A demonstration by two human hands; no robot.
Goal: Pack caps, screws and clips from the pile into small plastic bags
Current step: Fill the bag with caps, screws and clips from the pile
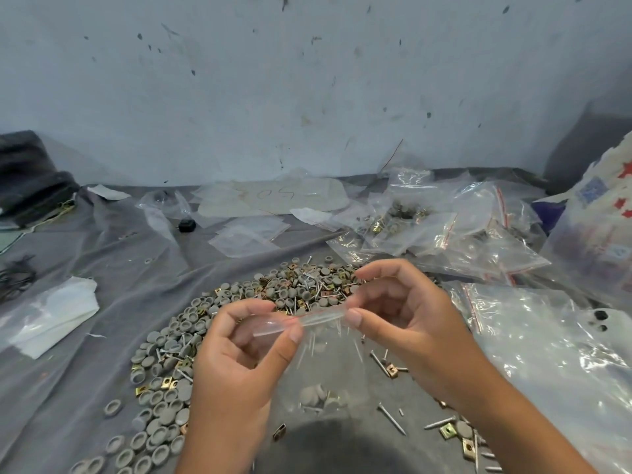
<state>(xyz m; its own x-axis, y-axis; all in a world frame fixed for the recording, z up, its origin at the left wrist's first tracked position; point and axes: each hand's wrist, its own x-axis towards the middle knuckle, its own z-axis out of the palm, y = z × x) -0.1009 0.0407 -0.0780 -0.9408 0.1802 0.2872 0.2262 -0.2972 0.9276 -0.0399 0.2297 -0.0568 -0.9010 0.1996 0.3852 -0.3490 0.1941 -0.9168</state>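
Left hand (236, 354), right hand (393, 309) pinch bag (318, 371) top strip. Risk: seal half-pressed, caps (316, 396) spill onto pile (239, 302).

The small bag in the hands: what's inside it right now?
Through the clear small plastic bag, pinched at its top strip by the left hand and right hand, grey caps sit at the bottom with thin screws above. Clips can't be confirmed.
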